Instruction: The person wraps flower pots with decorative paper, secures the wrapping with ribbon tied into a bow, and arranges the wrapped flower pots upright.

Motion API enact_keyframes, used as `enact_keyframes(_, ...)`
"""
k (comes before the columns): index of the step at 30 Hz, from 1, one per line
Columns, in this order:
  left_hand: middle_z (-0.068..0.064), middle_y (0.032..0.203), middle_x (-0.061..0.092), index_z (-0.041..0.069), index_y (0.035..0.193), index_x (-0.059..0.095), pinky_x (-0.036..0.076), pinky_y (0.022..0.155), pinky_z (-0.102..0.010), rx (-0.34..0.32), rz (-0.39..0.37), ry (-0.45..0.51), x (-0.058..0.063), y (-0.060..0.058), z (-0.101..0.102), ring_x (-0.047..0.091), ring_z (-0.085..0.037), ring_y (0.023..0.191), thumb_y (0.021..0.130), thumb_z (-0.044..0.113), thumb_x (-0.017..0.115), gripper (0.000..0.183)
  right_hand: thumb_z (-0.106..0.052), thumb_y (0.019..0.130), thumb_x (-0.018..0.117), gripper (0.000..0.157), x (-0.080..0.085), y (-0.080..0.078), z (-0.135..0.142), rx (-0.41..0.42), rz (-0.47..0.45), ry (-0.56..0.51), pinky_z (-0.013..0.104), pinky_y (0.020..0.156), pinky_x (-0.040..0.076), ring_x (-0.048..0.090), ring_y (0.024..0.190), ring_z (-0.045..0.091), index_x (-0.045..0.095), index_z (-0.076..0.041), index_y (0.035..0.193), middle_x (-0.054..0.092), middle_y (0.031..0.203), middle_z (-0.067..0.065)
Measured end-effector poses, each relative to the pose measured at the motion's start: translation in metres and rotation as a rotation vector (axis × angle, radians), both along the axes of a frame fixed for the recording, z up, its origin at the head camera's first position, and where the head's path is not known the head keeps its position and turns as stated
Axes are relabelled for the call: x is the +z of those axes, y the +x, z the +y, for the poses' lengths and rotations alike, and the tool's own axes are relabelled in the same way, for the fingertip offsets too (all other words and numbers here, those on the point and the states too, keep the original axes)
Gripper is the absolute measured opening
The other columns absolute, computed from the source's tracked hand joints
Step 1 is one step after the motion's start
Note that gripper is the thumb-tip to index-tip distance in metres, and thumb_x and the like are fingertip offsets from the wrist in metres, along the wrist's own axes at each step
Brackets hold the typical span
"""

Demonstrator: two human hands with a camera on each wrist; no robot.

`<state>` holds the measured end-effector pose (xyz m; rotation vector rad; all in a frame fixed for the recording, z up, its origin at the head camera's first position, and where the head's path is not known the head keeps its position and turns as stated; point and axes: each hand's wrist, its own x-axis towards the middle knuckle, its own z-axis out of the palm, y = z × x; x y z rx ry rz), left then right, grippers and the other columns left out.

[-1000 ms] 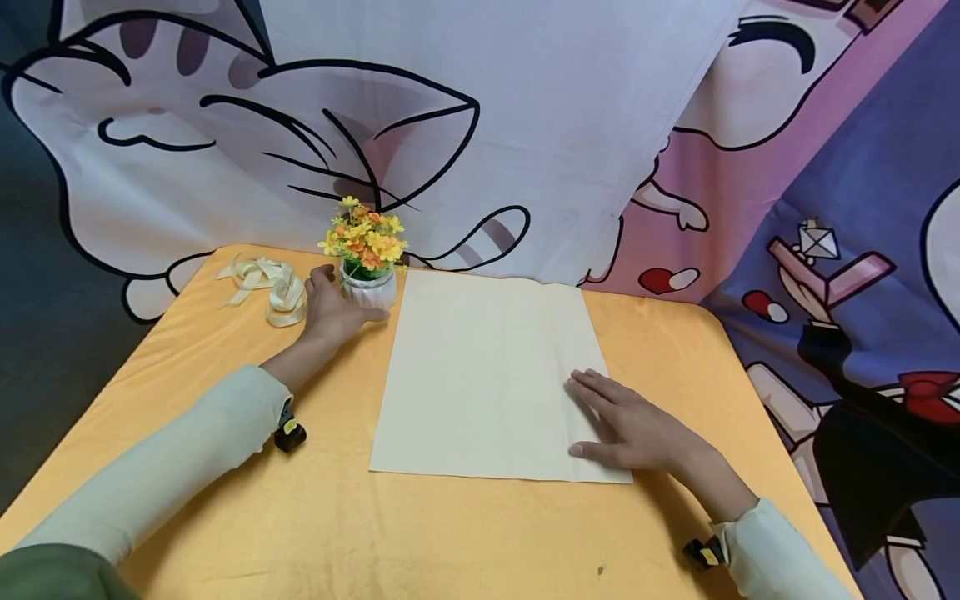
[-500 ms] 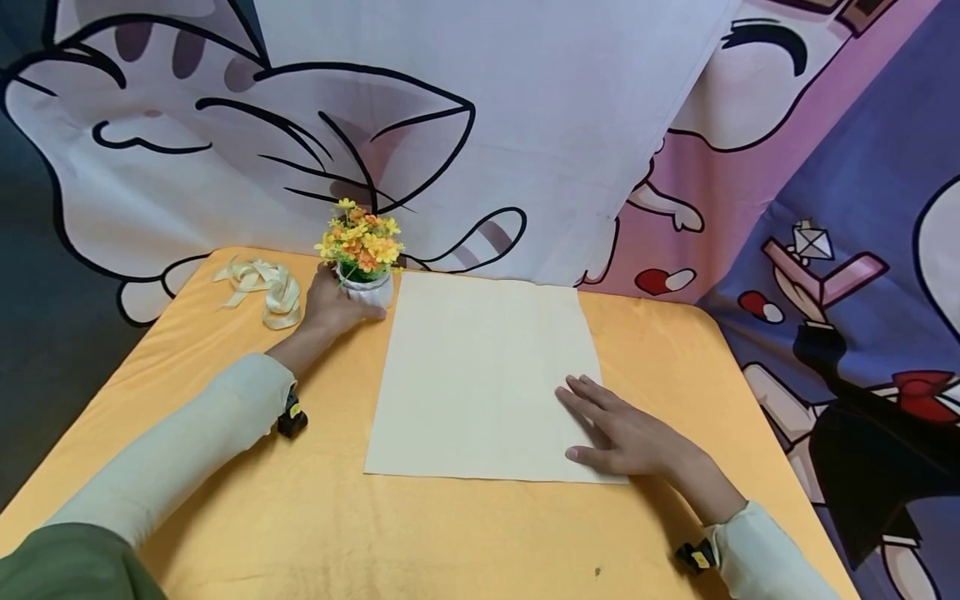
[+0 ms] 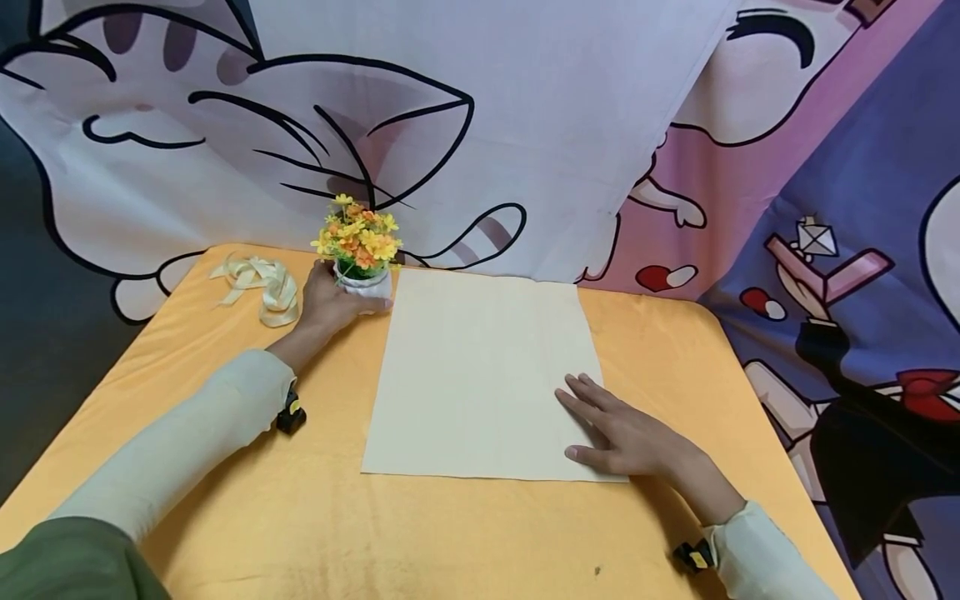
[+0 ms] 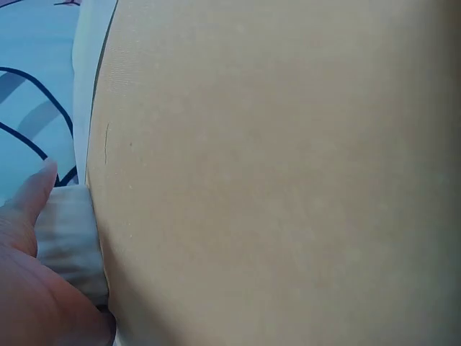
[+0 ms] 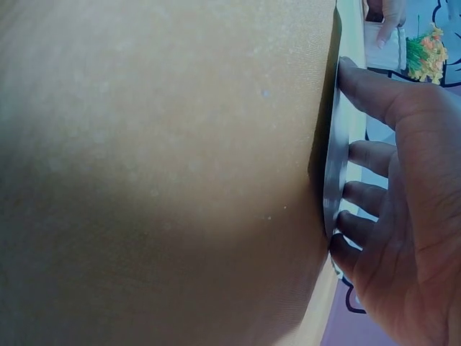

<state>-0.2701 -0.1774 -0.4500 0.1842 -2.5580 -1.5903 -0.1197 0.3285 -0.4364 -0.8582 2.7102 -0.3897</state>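
Observation:
At the back left of the table, my left hand [image 3: 330,302] grips a small white flowerpot [image 3: 369,287] of artificial yellow and orange flowers [image 3: 362,237]. Its thumb lies along the front of the pot, and the other fingers are partly hidden behind it. The left wrist view shows the thumb side of this hand beside the ribbed pot wall [image 4: 70,234]. A large cream sheet of paper [image 3: 480,375] lies flat just right of the pot. On its lower right part rests my right hand [image 3: 630,429], fingers spread, fingertips on the paper [image 5: 334,173] in the right wrist view.
A loose heap of cream ribbon [image 3: 262,283] lies left of the pot. Yellow cloth covers the table [image 3: 450,533], whose back edge meets a white cartoon-print curtain [image 3: 555,150]. Another printed curtain [image 3: 885,317] hangs along the right side.
My left hand has closed in around the flowerpot; its fingers, visible at the pot's left side before, have gone behind it. The right hand stays nearly in place on the paper.

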Motion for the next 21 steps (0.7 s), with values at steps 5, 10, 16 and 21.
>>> enact_keyframes(5,-0.022,0.178,0.042,0.007,0.179,0.023,0.031,0.14,-0.059,-0.007,0.019,0.01,-0.0006,-0.0031,0.0017,0.041,-0.042,0.166,0.075,0.026,0.106,0.135,-0.061,0.108,0.069,0.087,0.0003,0.0009,-0.0004,-0.004,-0.016,-0.003,0.067,0.135,0.036,0.023,0.176,0.041,0.035,-0.022,0.179,0.026,0.189,0.009)
enact_keyframes(10,-0.02,0.178,0.043,0.007,0.179,0.022,0.031,0.14,-0.058,0.0,0.002,0.02,0.0005,-0.0023,0.0028,0.041,-0.041,0.166,0.077,0.027,0.106,0.133,-0.06,0.109,0.068,0.086,0.0008,0.0019,-0.0002,-0.011,-0.027,-0.009,0.07,0.134,0.035,0.021,0.175,0.044,0.035,-0.021,0.179,0.025,0.189,0.011)
enact_keyframes(16,-0.02,0.179,0.04,0.009,0.18,0.018,0.03,0.141,-0.057,0.0,-0.011,-0.003,-0.0019,-0.0037,0.0013,0.039,-0.04,0.167,0.079,0.028,0.106,0.135,-0.059,0.108,0.069,0.087,-0.0008,0.0018,-0.0012,-0.019,-0.033,-0.009,0.071,0.135,0.033,0.02,0.176,0.044,0.035,-0.02,0.179,0.024,0.189,0.012)
enact_keyframes(21,-0.022,0.179,0.039,0.011,0.18,0.016,0.028,0.141,-0.058,-0.009,0.007,0.006,-0.001,-0.002,0.0026,0.037,-0.042,0.168,0.079,0.026,0.105,0.136,-0.057,0.109,0.068,0.086,-0.0017,0.0019,-0.0003,-0.008,-0.019,-0.022,0.073,0.134,0.033,0.02,0.175,0.047,0.035,-0.018,0.178,0.025,0.189,0.015)
